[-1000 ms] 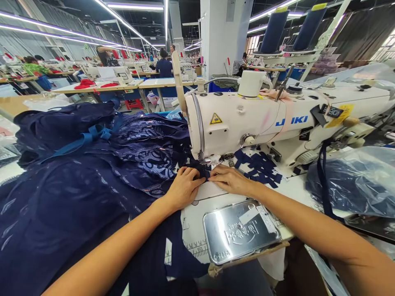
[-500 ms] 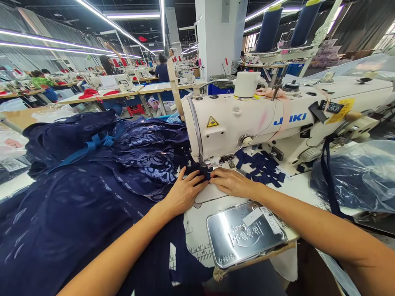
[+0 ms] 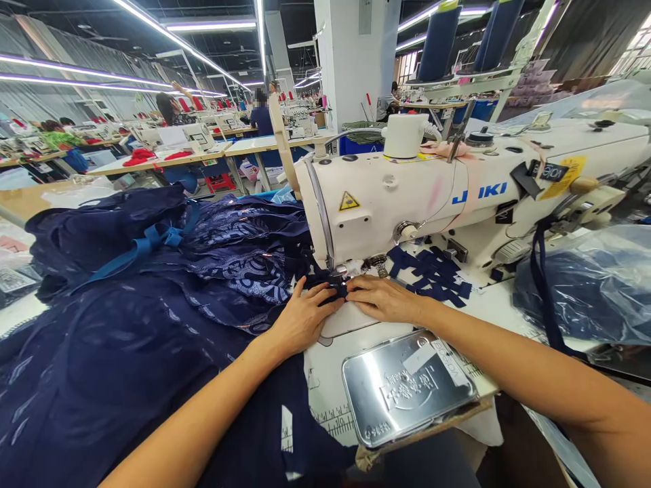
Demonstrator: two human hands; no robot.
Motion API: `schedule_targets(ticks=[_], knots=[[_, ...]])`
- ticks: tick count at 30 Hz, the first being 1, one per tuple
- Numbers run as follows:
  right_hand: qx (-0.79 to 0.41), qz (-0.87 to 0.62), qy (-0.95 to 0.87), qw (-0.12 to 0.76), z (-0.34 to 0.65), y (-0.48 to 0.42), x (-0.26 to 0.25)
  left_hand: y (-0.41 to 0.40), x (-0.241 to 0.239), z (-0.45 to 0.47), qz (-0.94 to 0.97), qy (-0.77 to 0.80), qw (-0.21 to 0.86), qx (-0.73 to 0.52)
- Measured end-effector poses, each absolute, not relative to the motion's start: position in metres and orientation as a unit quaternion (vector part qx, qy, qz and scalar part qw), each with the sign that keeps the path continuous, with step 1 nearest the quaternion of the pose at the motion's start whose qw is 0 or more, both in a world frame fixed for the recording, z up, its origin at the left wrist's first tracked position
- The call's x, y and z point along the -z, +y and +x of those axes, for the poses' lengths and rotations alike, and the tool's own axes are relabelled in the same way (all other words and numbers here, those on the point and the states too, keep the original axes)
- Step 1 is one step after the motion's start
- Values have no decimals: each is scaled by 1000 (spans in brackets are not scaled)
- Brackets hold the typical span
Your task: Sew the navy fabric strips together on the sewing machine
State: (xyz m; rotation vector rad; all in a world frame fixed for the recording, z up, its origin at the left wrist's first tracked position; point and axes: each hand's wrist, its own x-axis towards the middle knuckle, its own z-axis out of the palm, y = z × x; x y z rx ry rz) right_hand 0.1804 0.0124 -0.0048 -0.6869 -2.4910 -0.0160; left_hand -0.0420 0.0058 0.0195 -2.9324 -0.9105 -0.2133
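Observation:
A white Juki sewing machine (image 3: 458, 196) stands in front of me. Dark navy fabric (image 3: 152, 312) is heaped to its left and runs under the needle area (image 3: 338, 274). My left hand (image 3: 302, 315) lies on the fabric just left of the needle, fingers pressed down on the cloth. My right hand (image 3: 386, 298) rests flat on the machine bed right of the needle, fingertips holding the fabric edge down. Both hands nearly meet at the presser foot.
A shiny metal tin (image 3: 407, 386) lies on the table near me. Small navy cut pieces (image 3: 432, 271) sit under the machine arm. A plastic bag of navy cloth (image 3: 590, 285) is at right. Other workers and sewing tables fill the back left.
My hands stay at the needle; the left fingers have spread forward slightly. The camera view shifted a little.

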Motion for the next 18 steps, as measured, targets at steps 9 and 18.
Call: schedule_targets(ticks=[9,18], knots=[[18,-282,-923,262,175,12,5,14,-20,-42,-951,-299,25,73],[34,-337,-911,237,177,14,7,30,-24,-43,-943,-324,-24,77]])
